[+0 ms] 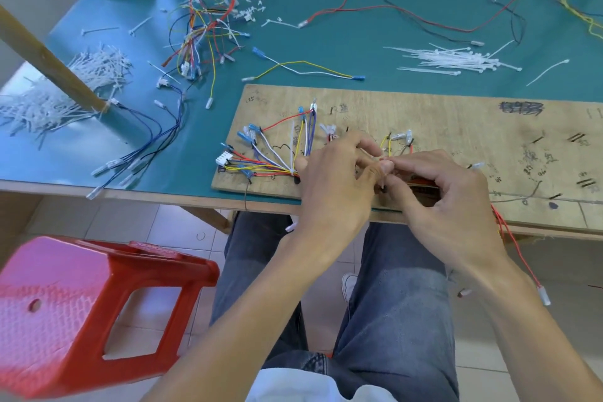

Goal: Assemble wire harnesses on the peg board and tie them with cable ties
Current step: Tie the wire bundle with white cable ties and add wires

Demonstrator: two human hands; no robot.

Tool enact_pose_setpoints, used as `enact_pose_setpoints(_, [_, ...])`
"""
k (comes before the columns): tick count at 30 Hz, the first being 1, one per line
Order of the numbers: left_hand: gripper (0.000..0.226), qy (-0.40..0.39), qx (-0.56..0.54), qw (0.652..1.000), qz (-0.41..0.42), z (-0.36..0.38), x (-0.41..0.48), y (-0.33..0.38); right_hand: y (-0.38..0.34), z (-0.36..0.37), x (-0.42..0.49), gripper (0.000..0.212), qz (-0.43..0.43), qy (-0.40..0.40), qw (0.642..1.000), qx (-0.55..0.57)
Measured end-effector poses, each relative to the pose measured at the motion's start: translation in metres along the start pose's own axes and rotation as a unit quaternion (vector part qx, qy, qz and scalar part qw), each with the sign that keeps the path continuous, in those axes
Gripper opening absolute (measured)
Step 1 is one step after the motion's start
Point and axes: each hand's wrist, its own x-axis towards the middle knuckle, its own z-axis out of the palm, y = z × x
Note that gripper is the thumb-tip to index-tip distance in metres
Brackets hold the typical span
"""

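Denim-clad knees (391,271) sit at six o'clock. Above them the left hand (332,183) and right hand (450,202) meet, fingers (363,141) curled, seemingly pinching a thin white plastic cable tie (370,153) over the scribbled plywood peg board (440,117). At nine o'clock of the hands fans the multicoloured wire harness (274,157): light and floppy, probably best gripped at its bundled trunk. Spare white ties (456,59) lie at one o'clock.

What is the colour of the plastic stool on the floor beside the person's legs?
The stool is red; it shows best in the head view.
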Motion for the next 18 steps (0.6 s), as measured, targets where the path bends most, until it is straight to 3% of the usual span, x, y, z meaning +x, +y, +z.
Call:
enact_pose_setpoints(4, [0.007,-0.021,0.018,1.0,0.0,-0.008,0.003,0.006,0.004,0.003,-0.002,0.024,-0.023,0.001,0.998,-0.051])
enact_pose_setpoints(10, [0.008,-0.098,0.079,0.992,0.018,-0.028,0.016,0.015,0.005,0.006,-0.002,0.017,-0.041,0.029,0.996,-0.068])
enact_pose_setpoints(18, [0.005,-0.196,0.291,0.927,0.129,-0.037,0.054,0.043,-0.003,0.009,0.002,0.01,0.001,0.051,0.998,-0.02])
